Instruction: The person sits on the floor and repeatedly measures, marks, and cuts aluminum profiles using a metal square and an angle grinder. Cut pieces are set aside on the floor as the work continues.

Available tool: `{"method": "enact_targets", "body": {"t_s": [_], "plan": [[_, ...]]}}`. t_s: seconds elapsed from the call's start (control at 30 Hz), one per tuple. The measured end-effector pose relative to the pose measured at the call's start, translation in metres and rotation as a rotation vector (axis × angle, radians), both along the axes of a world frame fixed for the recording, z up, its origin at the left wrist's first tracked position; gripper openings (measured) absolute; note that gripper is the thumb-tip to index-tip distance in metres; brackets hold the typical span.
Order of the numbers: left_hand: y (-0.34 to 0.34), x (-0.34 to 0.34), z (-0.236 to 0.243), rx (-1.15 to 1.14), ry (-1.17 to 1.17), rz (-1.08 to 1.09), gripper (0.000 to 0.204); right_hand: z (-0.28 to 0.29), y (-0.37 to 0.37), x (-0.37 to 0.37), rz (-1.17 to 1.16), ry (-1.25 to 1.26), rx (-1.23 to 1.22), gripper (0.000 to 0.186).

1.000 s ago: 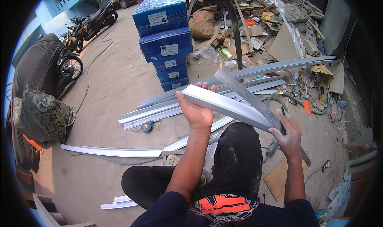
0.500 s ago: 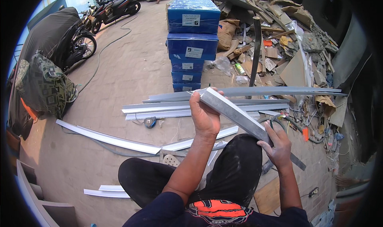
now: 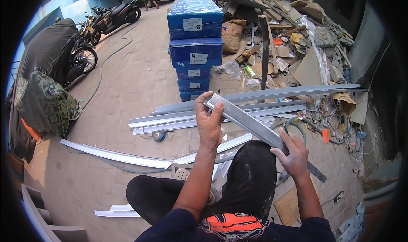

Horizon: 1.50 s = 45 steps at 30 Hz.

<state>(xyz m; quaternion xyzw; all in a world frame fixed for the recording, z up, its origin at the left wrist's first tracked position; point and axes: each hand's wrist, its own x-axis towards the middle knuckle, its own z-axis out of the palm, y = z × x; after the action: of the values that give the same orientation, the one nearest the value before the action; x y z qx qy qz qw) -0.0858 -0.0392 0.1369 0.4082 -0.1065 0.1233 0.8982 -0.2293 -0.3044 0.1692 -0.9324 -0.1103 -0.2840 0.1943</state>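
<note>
Grey metal makes the flat bar [image 3: 259,126], which lies along a pale metal profile [image 3: 231,117], both of them slanting in front of the person, just above the raised right knee [image 3: 256,155]. The left hand [image 3: 209,129] pinches the upper end, its thumb pressed on the top face and its fingers curled at the far side. The right hand [image 3: 294,157] grips the lower part between thumb and fingers, and the end of the bar sticks out past it. On the paving [image 3: 114,123], beyond the hands, lie several long metal profiles [image 3: 255,95], and near their left ends a blue tape measure [image 3: 159,135]. Farther stands a stack of blue boxes [image 3: 195,25], beside a heap of rubble [image 3: 308,70].
</note>
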Motion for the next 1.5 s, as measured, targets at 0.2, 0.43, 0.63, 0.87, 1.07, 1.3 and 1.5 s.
{"method": "enact_targets", "body": {"t_s": [0.2,0.43,0.63,0.87,1.07,1.3,1.5], "plan": [[0.003,-0.001,0.005,-0.007,0.043,-0.064,0.047,0.000,-0.010,-0.004,0.069,-0.037,-0.035,0.069],[0.006,0.000,0.009,0.001,0.050,-0.152,0.049,-0.004,-0.013,-0.007,0.022,-0.008,-0.126,0.064],[0.008,-0.004,0.016,0.100,0.044,-0.126,0.048,-0.003,-0.014,-0.005,0.019,0.028,-0.130,0.067],[0.013,-0.003,0.016,0.107,0.004,-0.159,0.042,-0.008,-0.014,-0.004,0.067,-0.028,-0.061,0.071],[0.011,-0.006,0.020,0.118,0.023,-0.113,0.041,-0.009,-0.012,-0.009,0.010,0.009,-0.117,0.066],[0.011,-0.002,0.012,0.071,0.072,-0.076,0.038,-0.009,-0.006,-0.008,-0.015,-0.077,-0.187,0.066],[0.022,0.018,-0.014,-0.065,0.129,-0.096,0.036,0.008,-0.009,-0.015,-0.058,0.000,-0.086,0.078]]}}
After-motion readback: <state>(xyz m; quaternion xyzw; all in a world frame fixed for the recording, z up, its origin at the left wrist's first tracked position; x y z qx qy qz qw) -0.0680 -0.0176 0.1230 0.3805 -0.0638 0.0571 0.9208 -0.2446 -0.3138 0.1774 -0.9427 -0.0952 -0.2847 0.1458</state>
